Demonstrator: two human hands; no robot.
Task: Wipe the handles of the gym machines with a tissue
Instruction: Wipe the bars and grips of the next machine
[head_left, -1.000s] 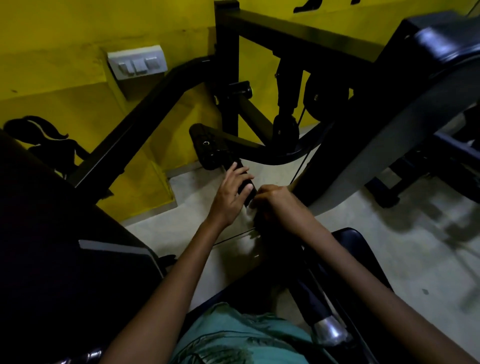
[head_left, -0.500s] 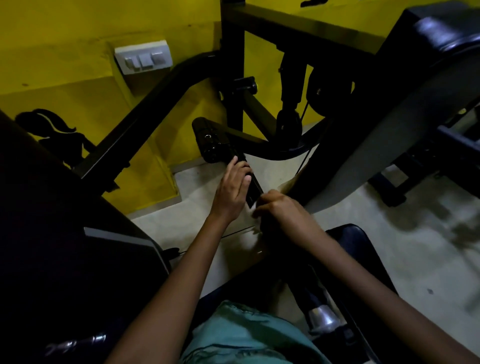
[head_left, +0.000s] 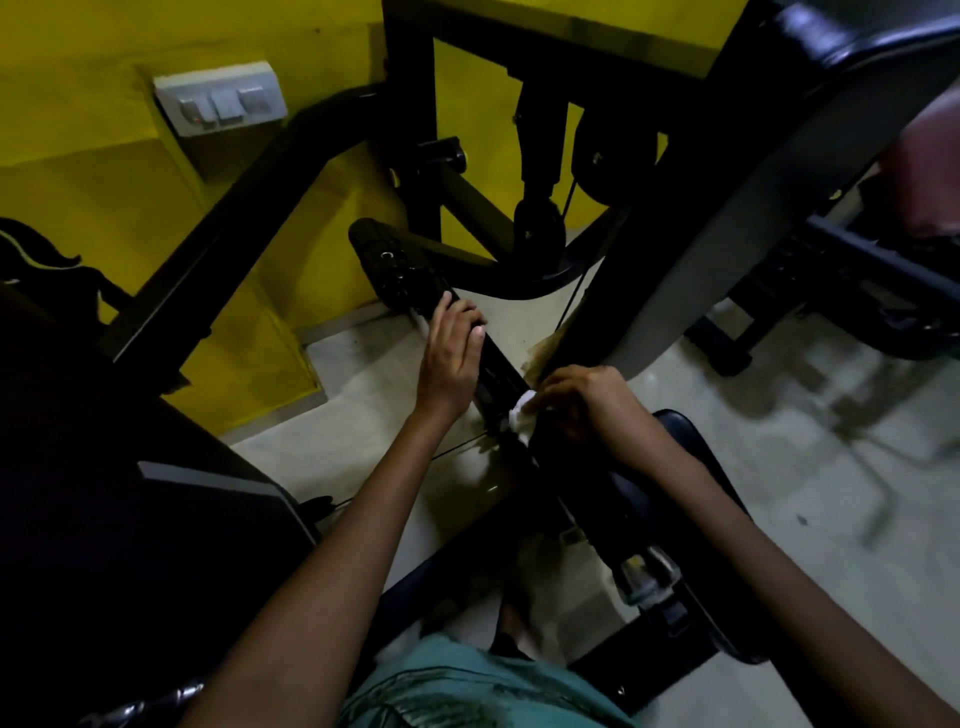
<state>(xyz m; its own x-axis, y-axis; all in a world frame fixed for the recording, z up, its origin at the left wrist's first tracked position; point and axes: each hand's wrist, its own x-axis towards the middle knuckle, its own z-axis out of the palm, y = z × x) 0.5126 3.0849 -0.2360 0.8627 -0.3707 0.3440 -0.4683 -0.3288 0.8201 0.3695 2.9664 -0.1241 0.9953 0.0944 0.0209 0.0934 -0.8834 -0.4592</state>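
Head view showed the right hand (head_left: 582, 402) pinching a white tissue (head_left: 521, 410) against the black handle (head_left: 498, 374), mid-wipe; the left hand (head_left: 451, 353) gripped the handle farther along.

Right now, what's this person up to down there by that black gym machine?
The person is cleaning a gym machine. Their left hand rests on the black handle bar, fingers curled over it as if to steady it. Their right hand holds a white tissue against the bar lower down. A yellow wall with a switch plate is behind.
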